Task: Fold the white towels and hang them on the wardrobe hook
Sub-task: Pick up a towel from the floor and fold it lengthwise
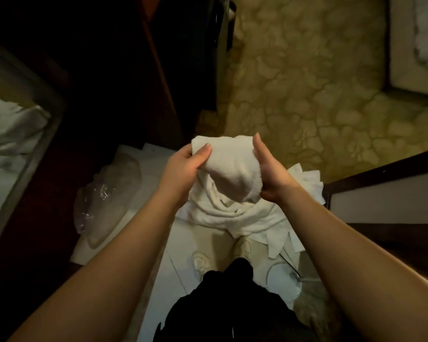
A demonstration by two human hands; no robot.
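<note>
A soft white terry towel, nubbly and bunched into a rounded, tapering bundle, is held up between both hands at the middle of the view. The left hand grasps its left edge, thumb lying over the top of the cloth and fingers curled beneath; the right hand clamps the right side, thumb upright against the fabric and fingers wrapped under the bundle's lower end. The towel's narrow end points down toward the near side, hanging just above a rumpled heap of more white towels, whose folds twist in loose swirls on a pale, smooth surface. Thin white paper-like sheets with ragged edges spread out from under the right of that heap. To the left lies a crinkled, glossy clear plastic bag. Beyond the hands, on the far side, stretches a tan carpet patterned with irregular cobble-like shapes. A dark wooden panel rises at the far left, and dark clothing fills the near bottom edge.
</note>
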